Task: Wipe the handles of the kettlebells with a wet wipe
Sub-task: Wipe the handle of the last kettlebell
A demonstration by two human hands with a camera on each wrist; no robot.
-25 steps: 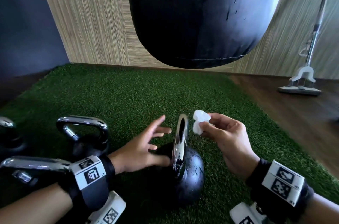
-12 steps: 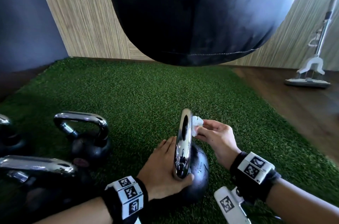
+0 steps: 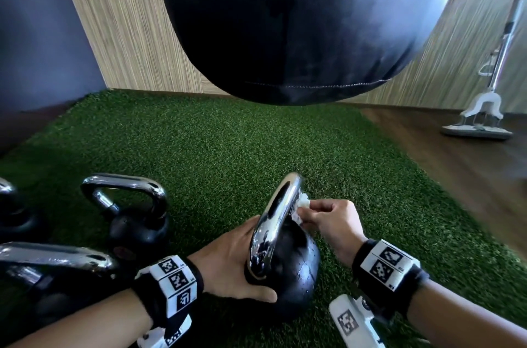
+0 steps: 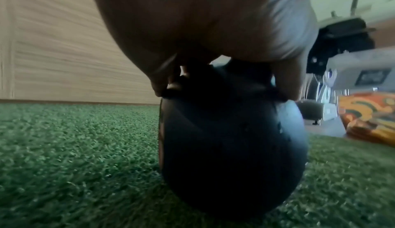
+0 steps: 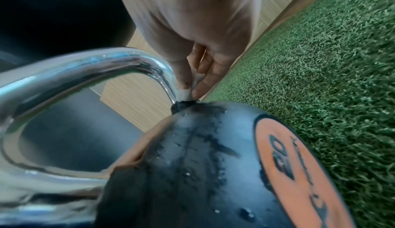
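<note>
Our left hand [image 3: 228, 265] cups the near kettlebell [image 3: 288, 276] on the turf [image 3: 228, 148], fingers curled round its body; our right hand [image 3: 333, 222] pinches the wet wipe [image 3: 302, 203] against its chrome handle [image 3: 281, 210] (low, by the far leg). More kettlebells [image 3: 137, 222] stand left.

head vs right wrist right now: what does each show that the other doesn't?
Head only: the left hand gripping the near kettlebell at its base, two more kettlebells to the left, the punching bag overhead and a mop on the wooden floor.

Right wrist only: an orange disc with printed markings on the kettlebell's side, and water droplets on its black body.

Both: the right hand pinching the wet wipe against the far leg of the chrome handle, and the green turf.
</note>
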